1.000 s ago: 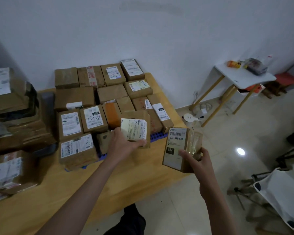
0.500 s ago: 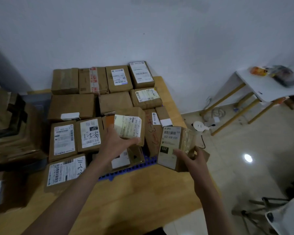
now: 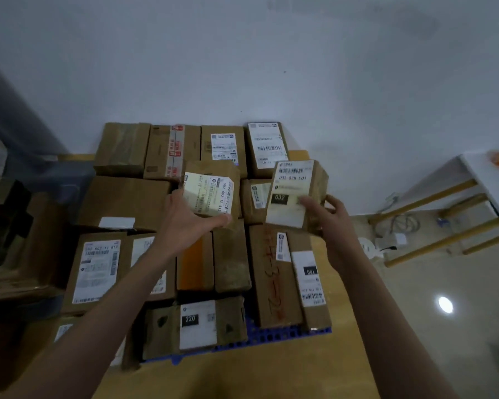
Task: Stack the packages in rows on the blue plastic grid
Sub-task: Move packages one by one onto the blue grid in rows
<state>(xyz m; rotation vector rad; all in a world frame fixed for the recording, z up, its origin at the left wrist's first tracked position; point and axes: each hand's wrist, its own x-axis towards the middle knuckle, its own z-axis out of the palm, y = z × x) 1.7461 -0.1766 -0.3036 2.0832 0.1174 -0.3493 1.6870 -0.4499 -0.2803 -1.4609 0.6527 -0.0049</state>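
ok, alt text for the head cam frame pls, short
A person's left hand and right hand each hold a labelled cardboard package, one with a pale label and one marked 032, above rows of brown packages. The rows rest on a blue plastic grid on a wooden table by a white wall.

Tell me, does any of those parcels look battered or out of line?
Yes. The front box labelled 220 has dark scuffs or tears on its cardboard either side of the label, and it overhangs the front edge of the blue plastic grid. A long box has red handwriting scrawled along it. Nothing looks spilled.
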